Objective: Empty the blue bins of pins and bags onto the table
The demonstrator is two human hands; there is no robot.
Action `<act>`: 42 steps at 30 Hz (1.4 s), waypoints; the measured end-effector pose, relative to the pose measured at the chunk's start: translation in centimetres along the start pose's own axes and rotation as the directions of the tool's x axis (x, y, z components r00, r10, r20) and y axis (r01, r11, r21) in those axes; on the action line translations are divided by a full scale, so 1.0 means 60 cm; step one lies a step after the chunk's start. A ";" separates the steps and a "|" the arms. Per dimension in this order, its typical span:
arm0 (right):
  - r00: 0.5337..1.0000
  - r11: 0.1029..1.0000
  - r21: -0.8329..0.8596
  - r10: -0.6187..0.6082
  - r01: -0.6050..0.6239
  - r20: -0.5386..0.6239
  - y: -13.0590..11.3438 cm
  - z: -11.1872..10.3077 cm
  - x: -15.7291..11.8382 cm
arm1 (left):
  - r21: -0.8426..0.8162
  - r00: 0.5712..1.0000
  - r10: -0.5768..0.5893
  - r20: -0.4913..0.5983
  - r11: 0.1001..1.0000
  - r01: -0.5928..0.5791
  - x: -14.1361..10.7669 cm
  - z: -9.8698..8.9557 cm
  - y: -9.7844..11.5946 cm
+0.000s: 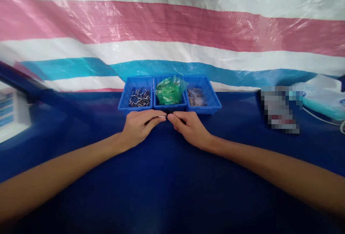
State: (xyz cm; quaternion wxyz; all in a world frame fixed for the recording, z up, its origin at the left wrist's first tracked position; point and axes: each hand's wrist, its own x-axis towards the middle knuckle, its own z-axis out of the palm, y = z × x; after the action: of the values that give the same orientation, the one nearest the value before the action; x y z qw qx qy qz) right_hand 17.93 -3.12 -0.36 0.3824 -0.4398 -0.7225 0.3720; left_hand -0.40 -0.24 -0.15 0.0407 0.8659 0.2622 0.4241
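Note:
Between the thumb and forefinger of my left hand (137, 128) is a thin, shiny metal pin (162, 116), lying roughly level and pointing toward the other hand. My right hand (192, 129) is closed in a pinch at the pin's right end; whatever its fingertips hold is too small to make out. Both hands meet just in front of three blue bins. The left bin (124, 100) has many loose metal pins (140, 98) in it. A green plastic bag (169, 90) fills the middle bin (184, 105), and a clear bag with small parts (196, 97) lies in the right bin (214, 99).
The bins stand at the back of a dark blue table (151, 183), against a striped plastic sheet (172, 22). A blurred-out flat object (280, 112) and a light blue pack (320, 99) with a white cord lie at right. A white box (16, 113) is at far left.

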 end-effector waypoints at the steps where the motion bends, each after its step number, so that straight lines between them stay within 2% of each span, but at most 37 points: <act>1: 1.000 1.000 0.006 -0.001 0.001 0.002 0.000 0.000 0.000 | 0.001 1.000 -0.002 -0.005 1.000 0.002 0.000 0.000 -0.001; 11: 0.998 0.998 -0.020 -0.059 0.060 0.021 0.000 -0.001 -0.003 | -0.051 1.000 -0.024 0.016 0.998 0.025 -0.001 -0.003 0.002; 23: 0.997 0.999 0.007 0.032 -0.031 -0.064 0.003 0.003 -0.003 | -0.196 0.989 -0.145 0.034 0.969 0.149 -0.009 -0.004 0.003; 33: 0.998 0.999 0.009 0.034 -0.034 -0.055 0.004 0.004 -0.003 | -0.147 0.996 -0.083 0.034 0.985 0.087 -0.008 -0.006 0.001; 42: 0.999 1.000 0.004 0.030 -0.029 -0.045 0.001 0.003 -0.002 | -0.023 1.000 0.014 0.019 1.000 -0.014 -0.005 -0.012 0.007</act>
State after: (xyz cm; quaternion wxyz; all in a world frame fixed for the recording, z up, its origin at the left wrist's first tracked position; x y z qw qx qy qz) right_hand 17.84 -3.26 -0.55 0.3939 -0.4581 -0.7064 0.3688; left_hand -0.95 -0.85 0.21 0.0503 0.8713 0.2507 0.4189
